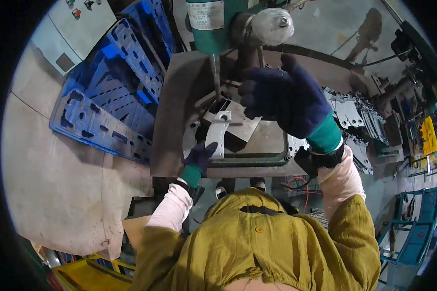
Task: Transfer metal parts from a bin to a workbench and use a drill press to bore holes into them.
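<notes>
our left hand (199,156) pinches the flat metal bracket (217,133) at its near end — stiff, light, sharp-edged we judge — below the drill spindle (216,72); right hand (286,97) raised, loosely open.

Matt knit gloves (291,97) — bare grey metal bracket (217,133), blue plastic pallet (111,92)

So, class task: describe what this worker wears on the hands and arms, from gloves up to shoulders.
Both the left hand and the right hand wear dark navy knitted gloves with green cuffs. A black strap circles each wrist. Pale pink sleeves cover the forearms, and above them come the loose sleeves of a mustard-yellow garment.
</notes>
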Demonstrator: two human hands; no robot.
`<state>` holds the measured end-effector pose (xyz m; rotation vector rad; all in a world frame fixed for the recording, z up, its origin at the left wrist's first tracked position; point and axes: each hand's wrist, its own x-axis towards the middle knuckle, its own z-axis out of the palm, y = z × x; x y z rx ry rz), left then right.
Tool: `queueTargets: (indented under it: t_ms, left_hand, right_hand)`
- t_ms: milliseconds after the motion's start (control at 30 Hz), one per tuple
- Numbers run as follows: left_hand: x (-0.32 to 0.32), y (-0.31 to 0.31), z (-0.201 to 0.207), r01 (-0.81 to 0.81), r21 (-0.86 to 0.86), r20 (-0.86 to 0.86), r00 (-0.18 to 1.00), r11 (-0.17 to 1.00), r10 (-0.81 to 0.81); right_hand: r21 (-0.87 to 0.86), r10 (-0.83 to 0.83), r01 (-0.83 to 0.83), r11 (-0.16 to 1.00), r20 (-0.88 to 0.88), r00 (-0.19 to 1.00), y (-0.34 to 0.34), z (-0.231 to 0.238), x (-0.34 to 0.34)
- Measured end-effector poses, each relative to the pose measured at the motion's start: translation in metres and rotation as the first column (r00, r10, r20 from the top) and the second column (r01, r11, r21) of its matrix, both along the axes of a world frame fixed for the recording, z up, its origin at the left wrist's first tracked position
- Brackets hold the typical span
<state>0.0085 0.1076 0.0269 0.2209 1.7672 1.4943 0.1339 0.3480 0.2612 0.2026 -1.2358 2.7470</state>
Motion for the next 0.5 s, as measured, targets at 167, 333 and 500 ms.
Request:
queueTargets:
  t_ms: [167,333,500]
  left_hand:
    - [-0.009,0.012,-0.025,-0.015,0.294,-0.245,0.965,0.956,0.09]
    - [-0.027,0.047,-0.024,-0.2,0.189,0.16,0.972,0.961,0.171]
    - [-0.037,0.062,-0.028,-0.371,0.128,0.236,0.912,0.92,0.335]
  right_hand:
    - [-0.164,0.177,-0.151,0.975,0.154,0.972,-0.019,0.049,-0.028]
    - [-0.361,0.26,-0.192,0.913,0.149,0.954,-0.01,0.07,-0.042]
    - [-0.439,0.306,-0.221,0.871,0.133,0.943,-0.002,0.08,-0.051]
